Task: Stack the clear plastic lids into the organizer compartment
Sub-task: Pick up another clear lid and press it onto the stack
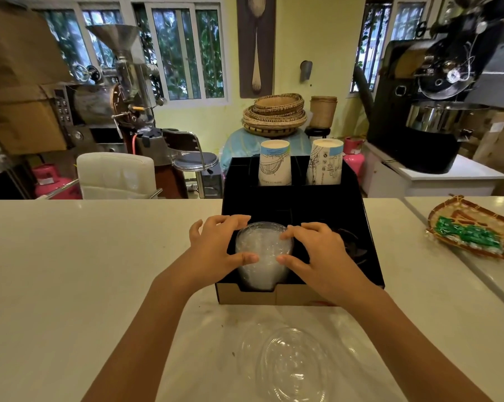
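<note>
A stack of clear plastic lids (263, 250) stands in the front left compartment of the black organizer (363, 227) on the white counter. My left hand (216, 245) grips the stack's left side, thumb in front and fingers over the back rim. On the stack's right side is my right hand (314, 250), held the same way. Loose clear lids (291, 364) lie on the counter near me, in front of the organizer.
Two stacks of paper cups (275, 163) (326, 162) stand in the organizer's back compartments. Dark lids (353, 245) sit in its front right compartment. A woven tray with green packets (473, 227) lies at the right. Coffee roasters and chairs stand beyond the counter.
</note>
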